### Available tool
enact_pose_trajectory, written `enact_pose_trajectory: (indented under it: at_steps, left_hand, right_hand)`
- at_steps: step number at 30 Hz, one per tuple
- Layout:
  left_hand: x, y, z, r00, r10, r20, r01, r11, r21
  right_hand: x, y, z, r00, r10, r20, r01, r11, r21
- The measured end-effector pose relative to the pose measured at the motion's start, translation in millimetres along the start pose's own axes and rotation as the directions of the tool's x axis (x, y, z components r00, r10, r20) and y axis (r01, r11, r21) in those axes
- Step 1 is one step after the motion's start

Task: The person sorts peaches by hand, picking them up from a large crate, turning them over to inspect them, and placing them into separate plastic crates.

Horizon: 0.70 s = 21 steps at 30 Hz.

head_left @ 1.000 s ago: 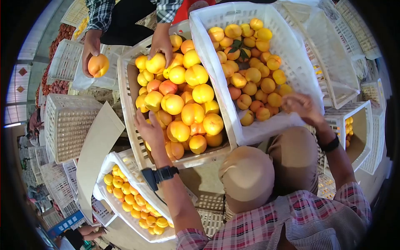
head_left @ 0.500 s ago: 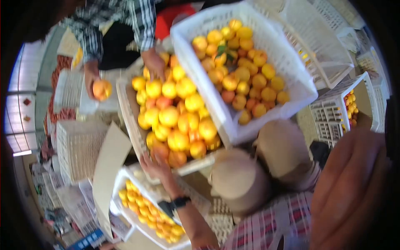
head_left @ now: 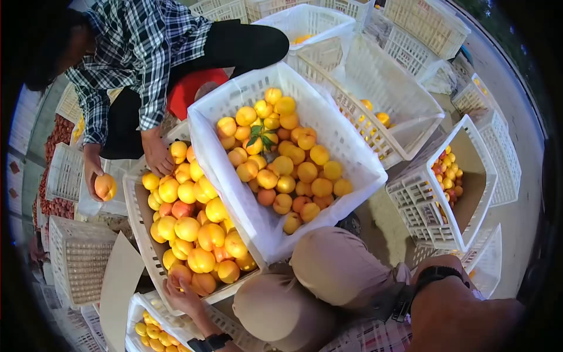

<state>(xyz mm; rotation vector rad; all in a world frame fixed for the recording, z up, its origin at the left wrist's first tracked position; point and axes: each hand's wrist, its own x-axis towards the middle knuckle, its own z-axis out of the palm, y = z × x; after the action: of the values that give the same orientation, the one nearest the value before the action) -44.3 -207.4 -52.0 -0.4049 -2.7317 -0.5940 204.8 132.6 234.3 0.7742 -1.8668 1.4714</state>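
Yellow peaches [head_left: 199,234] fill a pale plastic crate [head_left: 136,232] in front of my knees. At its near corner, the fingers of my left hand [head_left: 186,300] curl round a reddish peach [head_left: 180,274] from below. A watch [head_left: 211,343] is on that wrist. Overlapping the crate's right side, a white-lined crate [head_left: 363,173] holds more peaches and a green leaf sprig [head_left: 258,138]. My right forearm [head_left: 469,317] comes in at the lower right, with black straps [head_left: 437,273] by it. Fingers of my right hand [head_left: 435,262] are not visible.
Opposite sits a co-worker in a checked shirt [head_left: 146,53]; one hand [head_left: 92,173] holds a peach [head_left: 105,188], the other [head_left: 157,154] touches the peaches. A tilted crate [head_left: 419,220] with small fruit stands right. Another peach crate [head_left: 134,308] is lower left, beside cardboard [head_left: 120,287].
My view has swung, so the crates sit further left and lower. My right forearm has come lower and inward. My left hand stays at the same crate corner. The co-worker still holds a peach.
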Motion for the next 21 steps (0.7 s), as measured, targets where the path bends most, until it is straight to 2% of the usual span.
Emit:
enact_pose_trajectory:
  at_steps: [3,4,9,14,17,21]
  left_hand:
    - [0,0,1,0.998,-0.056,-0.007,0.056,0.997,-0.058]
    - [1,2,-1,1.0,-0.012,-0.011,0.012,1.0,-0.002]
    - [-2,8,3,0.998,-0.03,-0.063,0.031,0.999,0.015]
    - [-1,6,0,0.998,-0.052,-0.034,0.051,0.997,-0.051]
    - [0,9,-3,0.999,-0.023,-0.025,0.023,1.0,0.006]
    - [5,-15,1,0.999,-0.02,0.029,0.021,0.998,-0.054]
  right_hand:
    - [2,-1,2,1.0,0.012,-0.011,-0.012,1.0,0.006]
    - [4,-1,3,1.0,0.011,-0.01,-0.011,1.0,0.002]
    - [10,9,7,1.0,0.016,0.026,-0.017,1.0,0.021]
    - [11,16,11,0.999,0.033,0.037,-0.034,0.999,0.026]
    - [11,23,6,0.997,0.063,0.037,-0.064,0.998,0.024]
    - [13,34,4,0.993,0.117,0.031,-0.117,0.993,0.008]
